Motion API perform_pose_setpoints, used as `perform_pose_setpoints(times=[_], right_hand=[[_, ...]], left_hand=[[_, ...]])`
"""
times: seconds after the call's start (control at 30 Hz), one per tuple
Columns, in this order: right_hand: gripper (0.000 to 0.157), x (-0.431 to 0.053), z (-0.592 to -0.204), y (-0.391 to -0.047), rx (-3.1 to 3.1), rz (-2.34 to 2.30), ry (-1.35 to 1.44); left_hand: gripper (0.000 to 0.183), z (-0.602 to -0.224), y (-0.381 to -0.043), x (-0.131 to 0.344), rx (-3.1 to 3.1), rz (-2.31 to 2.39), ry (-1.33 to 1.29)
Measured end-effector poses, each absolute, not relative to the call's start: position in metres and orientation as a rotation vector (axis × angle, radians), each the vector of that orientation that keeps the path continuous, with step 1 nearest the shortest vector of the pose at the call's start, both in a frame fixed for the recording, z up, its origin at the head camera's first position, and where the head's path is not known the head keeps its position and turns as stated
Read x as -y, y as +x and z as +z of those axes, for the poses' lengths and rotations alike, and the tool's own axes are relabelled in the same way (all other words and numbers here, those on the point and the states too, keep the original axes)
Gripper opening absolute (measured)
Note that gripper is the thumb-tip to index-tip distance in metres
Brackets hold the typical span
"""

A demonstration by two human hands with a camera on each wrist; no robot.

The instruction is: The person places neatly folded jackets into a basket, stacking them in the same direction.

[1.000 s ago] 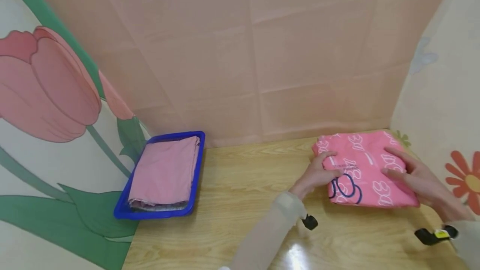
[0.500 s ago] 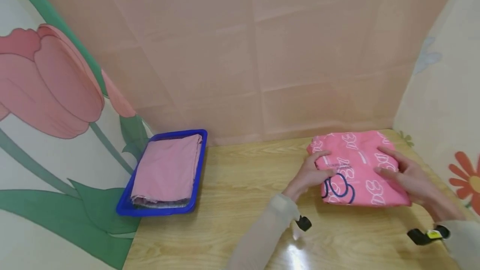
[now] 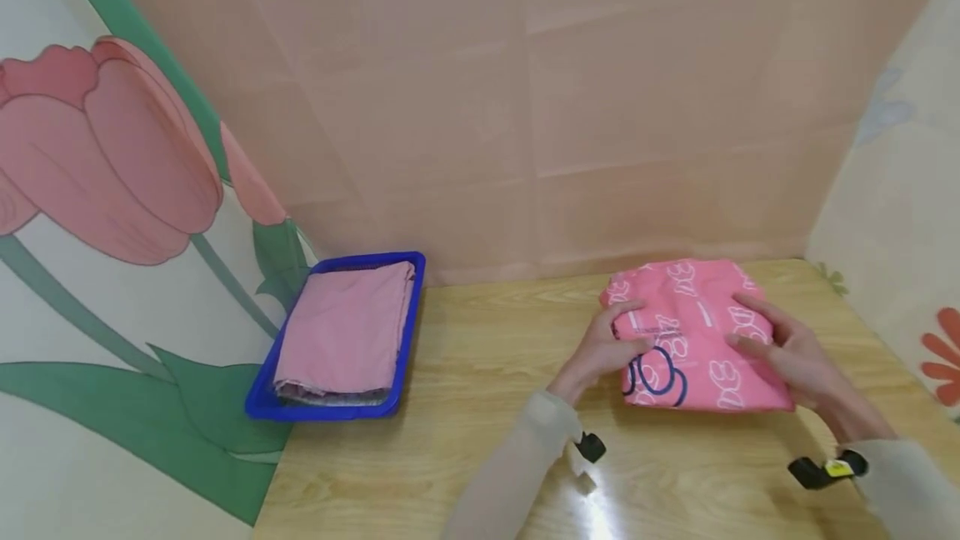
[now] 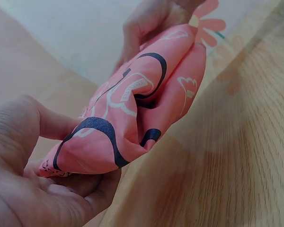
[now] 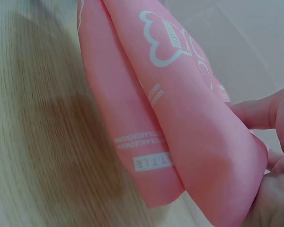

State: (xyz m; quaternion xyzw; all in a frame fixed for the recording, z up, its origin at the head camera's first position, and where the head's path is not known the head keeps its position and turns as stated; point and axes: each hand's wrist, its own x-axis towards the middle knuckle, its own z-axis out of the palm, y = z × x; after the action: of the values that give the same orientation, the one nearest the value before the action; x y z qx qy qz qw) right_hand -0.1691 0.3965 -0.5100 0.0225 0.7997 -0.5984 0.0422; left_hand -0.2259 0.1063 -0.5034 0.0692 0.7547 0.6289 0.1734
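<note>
A folded pink cloth (image 3: 697,357) with white printed outlines and dark blue rings is at the right of the table in the head view. My left hand (image 3: 603,348) grips its left edge, thumb on top and fingers underneath, as the left wrist view shows. At the opposite edge, my right hand (image 3: 791,357) pinches the cloth between thumb and fingers. In the right wrist view, the folded layers (image 5: 180,118) hang over the wooden surface, with a shadow below. Both hands hold it slightly above the table.
On the left stands a blue basket (image 3: 411,323) with a folded light pink cloth (image 3: 345,332) lying in it. Bare wooden table (image 3: 487,357) lies between basket and hands. A beige backdrop (image 3: 525,107) and painted side walls (image 3: 900,207) enclose the table.
Both hands and the pink cloth have moved left, a little nearer the basket. The head view has shifted slightly to the left. The grip looks the same.
</note>
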Motion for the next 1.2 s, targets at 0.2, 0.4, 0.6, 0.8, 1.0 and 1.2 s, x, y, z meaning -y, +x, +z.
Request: perform_pose_setpoints(times=[0.2,0.4,0.6,0.8,1.0,1.2], right_hand=[[0.08,-0.38,-0.508,-0.176,-2.555,-1.744,0.04],[0.08,-0.364,-0.501,-0.178,-2.552,-1.73,0.058],[0.081,-0.342,-0.494,-0.178,-2.559,-1.716,0.046],[0.081,-0.323,-0.493,-0.181,-2.51,-1.814,0.025],[0.081,-0.303,-0.489,-0.18,-2.469,-1.869,0.029],[0.083,-0.276,-0.482,-0.179,-2.375,-1.911,0.027]], left_hand=[[0.06,-0.497,-0.225,-0.086,-2.091,1.856,0.15],[0.061,-0.494,-0.224,-0.068,-2.004,1.939,0.172],[0.06,-0.491,-0.226,-0.048,-1.983,1.958,0.17],[0.062,-0.49,-0.227,-0.029,-1.978,1.975,0.179],[0.065,-0.489,-0.226,-0.009,-1.947,1.993,0.203],[0.065,-0.488,-0.222,0.019,-1.928,2.008,0.18]])
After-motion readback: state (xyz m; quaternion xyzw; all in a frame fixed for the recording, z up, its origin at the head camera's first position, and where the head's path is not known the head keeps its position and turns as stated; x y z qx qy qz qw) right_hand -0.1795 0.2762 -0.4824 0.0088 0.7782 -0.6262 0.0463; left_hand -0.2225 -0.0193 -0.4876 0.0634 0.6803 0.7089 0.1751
